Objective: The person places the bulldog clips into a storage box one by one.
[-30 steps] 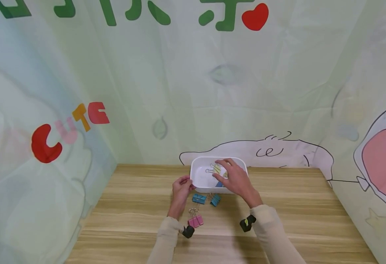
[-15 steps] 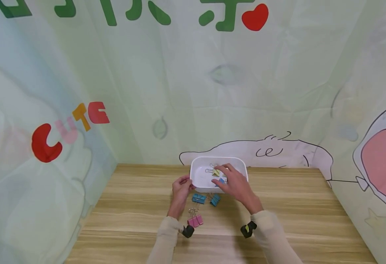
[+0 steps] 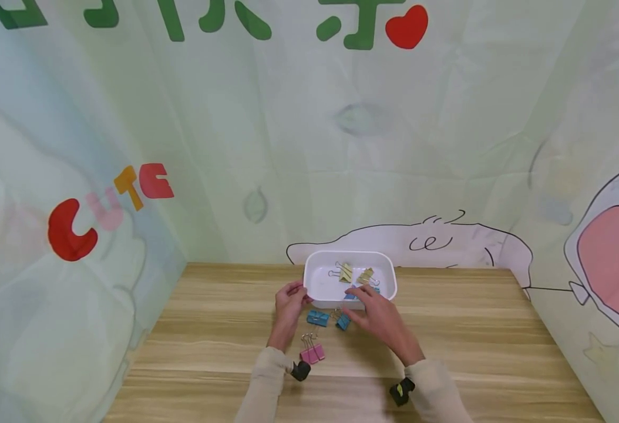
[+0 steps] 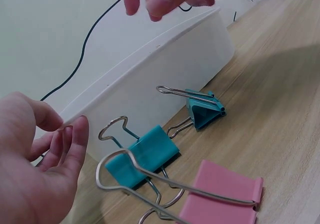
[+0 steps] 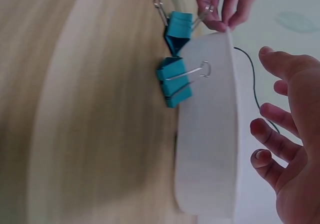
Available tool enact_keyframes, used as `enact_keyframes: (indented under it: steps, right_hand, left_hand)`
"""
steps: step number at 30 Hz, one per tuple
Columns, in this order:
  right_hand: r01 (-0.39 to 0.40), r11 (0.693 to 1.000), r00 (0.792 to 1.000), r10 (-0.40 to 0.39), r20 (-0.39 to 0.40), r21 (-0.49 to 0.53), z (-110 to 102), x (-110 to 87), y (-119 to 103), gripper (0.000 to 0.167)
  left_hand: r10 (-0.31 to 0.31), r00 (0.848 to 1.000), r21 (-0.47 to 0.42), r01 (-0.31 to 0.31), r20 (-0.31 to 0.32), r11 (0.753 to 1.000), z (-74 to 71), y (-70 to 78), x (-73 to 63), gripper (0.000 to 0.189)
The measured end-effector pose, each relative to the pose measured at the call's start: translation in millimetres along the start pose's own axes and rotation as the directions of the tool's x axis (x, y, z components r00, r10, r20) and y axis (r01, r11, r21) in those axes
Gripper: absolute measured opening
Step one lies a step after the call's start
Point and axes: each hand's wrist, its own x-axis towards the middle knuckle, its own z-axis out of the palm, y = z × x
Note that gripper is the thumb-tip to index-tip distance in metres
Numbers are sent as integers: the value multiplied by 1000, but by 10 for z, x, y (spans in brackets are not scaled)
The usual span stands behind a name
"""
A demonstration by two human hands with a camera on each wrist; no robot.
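Note:
My left hand (image 3: 288, 305) pinches the left rim of a white plastic box (image 3: 317, 285) between thumb and fingers, as the left wrist view also shows. My right hand (image 3: 382, 317) hovers over the box's front rim with its fingers spread and nothing in them. Two yellow binder clips (image 3: 345, 272) lie inside the box, along with blue clips (image 3: 349, 292) partly hidden by the right fingers. Two teal binder clips (image 4: 145, 154) sit on the table against the box's front wall. Nearer to me lies a pink binder clip (image 3: 312, 353), close to my left wrist.
The wooden table (image 3: 478, 341) runs up to a printed cloth backdrop (image 3: 235, 147) just behind the box. Cloth also hangs along both sides. A black wrist-worn device (image 3: 402, 391) is on the right forearm, another (image 3: 300, 371) on the left.
My right hand has drawn back toward me from over the box's middle to its front rim, uncovering the yellow clips. The left hand has stayed on the rim.

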Motion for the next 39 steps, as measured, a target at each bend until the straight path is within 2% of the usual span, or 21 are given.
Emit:
enact_keyframes:
  steps: [8, 15, 24, 30, 39]
  right_hand:
    - [-14, 999, 999, 12, 45, 29, 130, -146, 27, 42]
    - [-25, 1000, 997, 25, 71, 0, 245, -229, 77, 43]
    - [-4, 1000, 998, 5, 60, -21, 371, -243, 140, 46]
    - [-36, 999, 994, 38, 102, -15, 425, -244, 139, 47]
    - [-51, 999, 993, 51, 106, -7, 492, -254, 144, 47]
  left_hand:
    - [7, 1000, -11, -7, 15, 1000, -12, -2, -5, 33]
    - [7, 1000, -2, -7, 20, 1000, -11, 14, -10, 34]
    - [0, 1000, 4, 0, 2, 1000, -7, 11, -17, 33]
    - [-6, 1000, 6, 6, -2, 1000, 0, 3, -12, 33]
    - [-4, 1000, 2, 4, 1, 1000, -2, -1, -3, 32]
